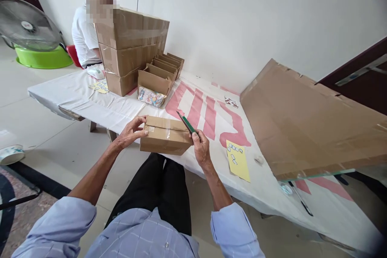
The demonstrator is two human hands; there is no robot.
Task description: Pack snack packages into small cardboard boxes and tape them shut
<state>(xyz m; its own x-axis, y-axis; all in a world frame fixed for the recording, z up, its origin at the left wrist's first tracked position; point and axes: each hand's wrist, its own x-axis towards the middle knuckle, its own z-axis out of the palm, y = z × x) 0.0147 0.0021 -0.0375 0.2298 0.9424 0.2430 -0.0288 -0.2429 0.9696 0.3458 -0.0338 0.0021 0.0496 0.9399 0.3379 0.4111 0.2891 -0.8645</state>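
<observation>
A taped cardboard box (163, 135) rests at the near edge of the cloth-covered table, in front of my body. My left hand (133, 132) grips its left end, thumb and fingers on the corner. In my right hand (200, 145) is a green utility knife (188, 123), its tip pointing up and to the left above the box. The same hand is close against the box's right end; whether its fingers press on the cardboard I cannot tell. Clear tape runs across the middle of the box top.
Stacked cartons (130, 48) stand at the back left, beside open boxes (160, 73) in a row. A person (86, 34) sits behind them. A large cardboard sheet (317, 125) leans at the right. A yellow paper (238, 161) and a black-handled tool (300, 198) lie on the table (217, 169).
</observation>
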